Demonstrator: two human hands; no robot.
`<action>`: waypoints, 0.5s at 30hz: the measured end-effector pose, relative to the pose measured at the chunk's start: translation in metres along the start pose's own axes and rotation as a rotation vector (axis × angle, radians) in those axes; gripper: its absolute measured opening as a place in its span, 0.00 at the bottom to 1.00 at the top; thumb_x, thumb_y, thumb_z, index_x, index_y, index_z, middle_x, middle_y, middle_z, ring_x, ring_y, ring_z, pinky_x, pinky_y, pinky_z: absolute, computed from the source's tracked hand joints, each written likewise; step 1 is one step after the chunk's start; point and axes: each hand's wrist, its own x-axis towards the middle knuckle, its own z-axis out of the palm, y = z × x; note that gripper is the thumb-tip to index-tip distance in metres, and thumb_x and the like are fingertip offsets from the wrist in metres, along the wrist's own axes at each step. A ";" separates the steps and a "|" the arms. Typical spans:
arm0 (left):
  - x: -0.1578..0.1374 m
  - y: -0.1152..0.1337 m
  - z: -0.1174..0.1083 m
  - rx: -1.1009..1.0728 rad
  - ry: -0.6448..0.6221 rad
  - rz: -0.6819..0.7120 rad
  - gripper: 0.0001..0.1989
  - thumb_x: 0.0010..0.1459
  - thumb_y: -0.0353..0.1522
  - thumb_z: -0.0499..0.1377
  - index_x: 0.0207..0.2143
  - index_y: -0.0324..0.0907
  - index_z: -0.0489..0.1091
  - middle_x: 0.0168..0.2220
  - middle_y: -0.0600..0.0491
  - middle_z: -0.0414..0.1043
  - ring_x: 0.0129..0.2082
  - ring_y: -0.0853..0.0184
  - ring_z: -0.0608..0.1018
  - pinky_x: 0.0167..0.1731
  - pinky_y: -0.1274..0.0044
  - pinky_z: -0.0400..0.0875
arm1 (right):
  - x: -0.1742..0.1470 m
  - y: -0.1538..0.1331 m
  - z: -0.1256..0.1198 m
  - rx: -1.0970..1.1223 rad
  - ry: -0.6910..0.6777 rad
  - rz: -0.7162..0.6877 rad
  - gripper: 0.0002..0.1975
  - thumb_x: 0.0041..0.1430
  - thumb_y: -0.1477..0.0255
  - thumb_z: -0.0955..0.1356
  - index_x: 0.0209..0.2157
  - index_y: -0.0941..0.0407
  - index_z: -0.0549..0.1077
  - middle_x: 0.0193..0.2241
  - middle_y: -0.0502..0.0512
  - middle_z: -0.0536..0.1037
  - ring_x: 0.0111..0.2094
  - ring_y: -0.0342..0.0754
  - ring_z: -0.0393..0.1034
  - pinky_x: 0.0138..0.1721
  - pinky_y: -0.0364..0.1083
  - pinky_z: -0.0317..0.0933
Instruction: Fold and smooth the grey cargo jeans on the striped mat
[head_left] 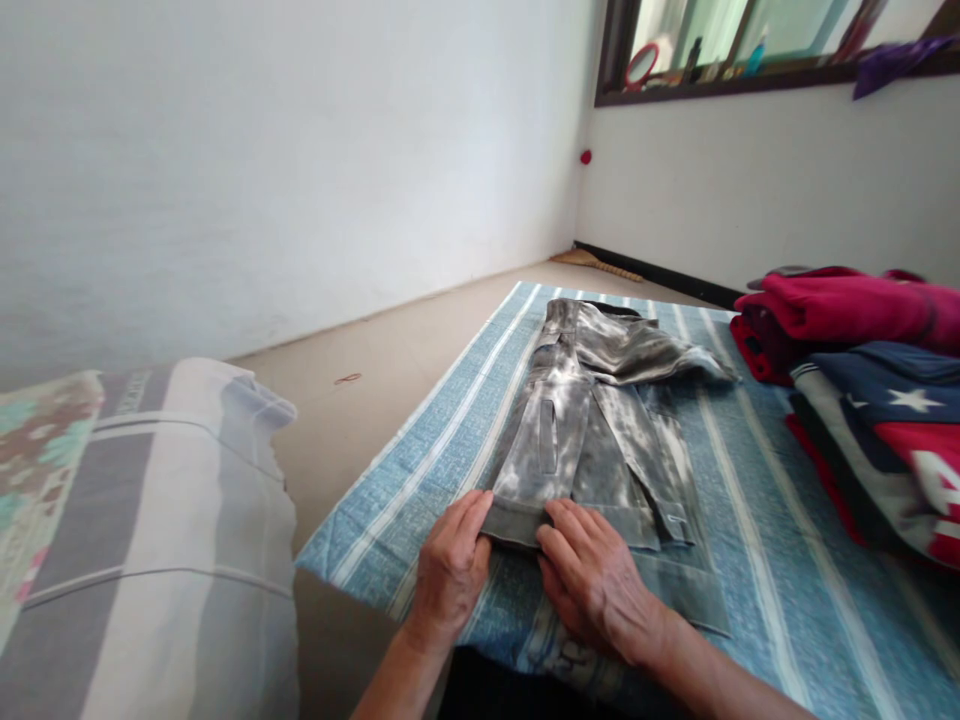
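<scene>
A grey and white mottled jacket [559, 430] lies partly folded on a blue striped cloth [435, 450]. Its hem band points toward me, and one sleeve [637, 350] is laid across toward the right. At the hem's left corner, my left hand [452, 560] is closed, pinching the band between thumb and fingers. My right hand [596, 575] grips the same band farther right, its fingertips curled over the edge. A slit pocket shows on the panel above my hands. Part of the hem under my right hand is hidden.
Folded clothes stand in stacks at the right, a magenta pile [862, 310] behind a navy garment with a star [900, 385]. At the left is a grey and white striped bedding bundle [172, 540]. A straw broom [596, 263] lies on the floor by the far corner.
</scene>
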 end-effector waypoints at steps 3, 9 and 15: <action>0.000 -0.001 0.001 0.002 0.004 0.001 0.20 0.57 0.20 0.48 0.51 0.36 0.69 0.46 0.43 0.75 0.47 0.60 0.78 0.47 0.69 0.77 | -0.005 0.001 -0.002 -0.023 -0.009 -0.074 0.09 0.64 0.78 0.59 0.42 0.58 0.69 0.50 0.67 0.71 0.53 0.58 0.64 0.48 0.54 0.64; -0.001 0.000 0.003 0.034 0.022 0.007 0.21 0.57 0.19 0.48 0.50 0.36 0.69 0.45 0.43 0.76 0.46 0.60 0.79 0.47 0.69 0.77 | -0.005 -0.001 -0.008 -0.112 -0.084 -0.198 0.12 0.67 0.76 0.58 0.41 0.61 0.72 0.50 0.70 0.72 0.55 0.62 0.63 0.49 0.56 0.63; -0.001 0.003 0.003 0.117 0.054 0.013 0.20 0.56 0.18 0.47 0.48 0.36 0.69 0.43 0.43 0.75 0.43 0.59 0.79 0.43 0.68 0.78 | -0.006 -0.001 -0.004 -0.162 -0.063 -0.207 0.13 0.66 0.78 0.58 0.37 0.63 0.73 0.49 0.71 0.72 0.54 0.63 0.64 0.49 0.58 0.64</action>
